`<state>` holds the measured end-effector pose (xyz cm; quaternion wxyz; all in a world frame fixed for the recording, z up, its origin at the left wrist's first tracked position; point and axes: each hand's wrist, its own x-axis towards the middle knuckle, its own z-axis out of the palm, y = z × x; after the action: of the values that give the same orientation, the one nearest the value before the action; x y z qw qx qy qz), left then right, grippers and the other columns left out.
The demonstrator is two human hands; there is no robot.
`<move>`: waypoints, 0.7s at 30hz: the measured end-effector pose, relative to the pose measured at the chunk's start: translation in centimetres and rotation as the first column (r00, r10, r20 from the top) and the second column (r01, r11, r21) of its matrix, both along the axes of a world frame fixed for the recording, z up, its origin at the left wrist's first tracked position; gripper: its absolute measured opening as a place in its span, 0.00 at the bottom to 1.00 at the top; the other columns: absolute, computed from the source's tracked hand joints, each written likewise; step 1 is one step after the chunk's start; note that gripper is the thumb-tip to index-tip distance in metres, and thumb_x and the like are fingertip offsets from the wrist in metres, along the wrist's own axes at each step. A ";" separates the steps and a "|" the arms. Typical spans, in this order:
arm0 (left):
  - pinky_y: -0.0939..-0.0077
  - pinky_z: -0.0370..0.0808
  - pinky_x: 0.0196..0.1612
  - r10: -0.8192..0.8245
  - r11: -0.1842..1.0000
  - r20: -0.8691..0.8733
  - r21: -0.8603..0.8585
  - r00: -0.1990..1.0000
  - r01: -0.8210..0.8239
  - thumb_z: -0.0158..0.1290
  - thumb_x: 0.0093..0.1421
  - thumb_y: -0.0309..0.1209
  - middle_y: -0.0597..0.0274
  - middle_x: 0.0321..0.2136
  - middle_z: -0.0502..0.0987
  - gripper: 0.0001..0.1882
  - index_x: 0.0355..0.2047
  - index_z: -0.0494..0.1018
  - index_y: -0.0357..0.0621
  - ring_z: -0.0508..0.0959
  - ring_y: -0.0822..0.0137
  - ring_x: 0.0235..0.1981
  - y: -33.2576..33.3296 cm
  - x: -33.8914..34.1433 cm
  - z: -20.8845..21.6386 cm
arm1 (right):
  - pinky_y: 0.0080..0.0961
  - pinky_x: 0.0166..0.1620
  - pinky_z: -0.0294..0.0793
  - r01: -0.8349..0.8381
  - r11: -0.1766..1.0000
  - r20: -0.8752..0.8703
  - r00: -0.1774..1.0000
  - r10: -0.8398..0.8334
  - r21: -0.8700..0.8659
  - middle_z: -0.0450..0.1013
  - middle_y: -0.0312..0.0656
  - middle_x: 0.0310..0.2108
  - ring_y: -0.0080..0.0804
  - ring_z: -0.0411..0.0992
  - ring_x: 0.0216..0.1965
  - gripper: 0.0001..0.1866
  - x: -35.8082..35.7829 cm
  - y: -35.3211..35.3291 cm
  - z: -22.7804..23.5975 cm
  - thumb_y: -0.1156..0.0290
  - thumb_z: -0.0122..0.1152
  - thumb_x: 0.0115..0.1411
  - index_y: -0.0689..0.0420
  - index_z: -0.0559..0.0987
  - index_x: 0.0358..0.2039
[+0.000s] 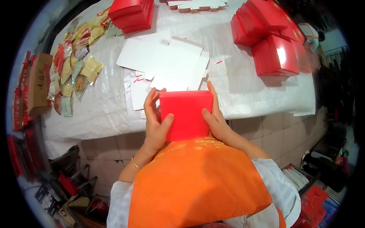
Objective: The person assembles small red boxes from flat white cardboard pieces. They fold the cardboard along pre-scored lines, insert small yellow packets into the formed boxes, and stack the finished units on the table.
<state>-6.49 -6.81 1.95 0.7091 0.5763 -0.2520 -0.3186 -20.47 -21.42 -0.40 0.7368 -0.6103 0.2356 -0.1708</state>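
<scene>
Close in front of my orange apron, both hands grip a red cardboard box (187, 116) by its two sides. My left hand (156, 121) wraps its left edge, thumb lying on the red face. On the opposite edge, my right hand (216, 117) presses its thumb on the face while the fingers run along the side. Just beyond the box, flat white box blanks (167, 62) lie overlapping on the table, with small red scraps beside them. The underside of the held box is hidden.
A white sheet (106, 110) covers the table. Small snack packets (81, 70) are heaped at the left. Red boxes are stacked at the far left (133, 17) and far right (273, 55). More blanks (197, 4) lie at the back. A brown carton (40, 83) stands beside the left edge.
</scene>
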 end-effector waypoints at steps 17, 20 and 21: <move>0.65 0.68 0.59 -0.093 0.976 0.333 -0.155 0.938 0.151 0.47 0.68 0.40 0.51 0.68 0.56 0.40 0.74 0.42 0.46 0.67 0.59 0.61 -9.9 0.0 4.0 | 0.28 0.61 0.67 0.515 0.727 0.137 0.847 -0.514 -0.454 0.68 0.49 0.61 0.32 0.68 0.60 0.39 -9.5 -24.1 10.6 0.59 0.61 0.66 0.64 0.58 0.70; 0.67 0.69 0.58 -0.094 0.985 0.263 -0.118 0.960 0.129 0.46 0.68 0.35 0.52 0.66 0.59 0.36 0.73 0.46 0.45 0.69 0.61 0.59 -9.2 -0.4 3.2 | 0.29 0.61 0.67 0.545 0.789 0.101 0.835 -0.541 -0.283 0.69 0.51 0.60 0.34 0.68 0.60 0.38 -11.8 -30.5 9.6 0.58 0.62 0.65 0.65 0.60 0.68; 0.67 0.69 0.58 -0.086 0.988 0.254 -0.099 0.963 0.115 0.45 0.68 0.34 0.52 0.65 0.60 0.36 0.73 0.46 0.45 0.69 0.62 0.59 -8.8 -0.3 3.0 | 0.29 0.61 0.67 0.539 0.805 0.088 0.840 -0.536 -0.248 0.70 0.52 0.60 0.36 0.68 0.60 0.39 -11.8 -31.9 9.6 0.57 0.63 0.65 0.65 0.61 0.68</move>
<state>-6.82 -15.62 4.94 0.6862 0.5572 -0.3857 -0.2644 -32.31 -53.30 9.25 0.5724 -0.6095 0.3685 -0.4062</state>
